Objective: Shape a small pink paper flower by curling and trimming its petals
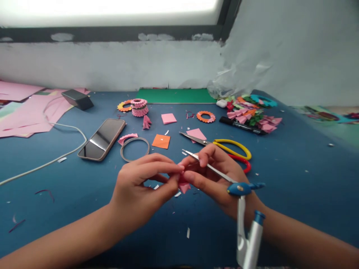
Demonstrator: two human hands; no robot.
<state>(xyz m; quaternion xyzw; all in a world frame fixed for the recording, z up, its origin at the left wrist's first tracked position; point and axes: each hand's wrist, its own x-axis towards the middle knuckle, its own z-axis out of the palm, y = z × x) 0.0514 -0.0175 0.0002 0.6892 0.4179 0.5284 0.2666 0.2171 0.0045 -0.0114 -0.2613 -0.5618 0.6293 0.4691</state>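
Observation:
Fingertips of my left hand [148, 183] and my right hand [215, 175] meet on a small folded piece of pink paper [184, 186], mostly covered by the fingers. My right hand also holds a drawing compass [242, 188], blue at the hinge, its thin silver point leg running between the fingers and its other leg hanging below the wrist. Just beyond the hands lie scissors [232, 146] with yellow and red handles, partly over a pink paper square [196, 134]. An orange paper square [161, 141] and a grey ring [135, 149] are near my left hand.
A phone [102, 139] and white cable [68, 153] lie left, near pink sheets [26, 112] and a dark box [77, 99]. Stacked pink paper rings [139, 108], an orange ring [206, 116], a black marker [242, 126] and folded paper pieces [242, 112] sit farther back, below the wall.

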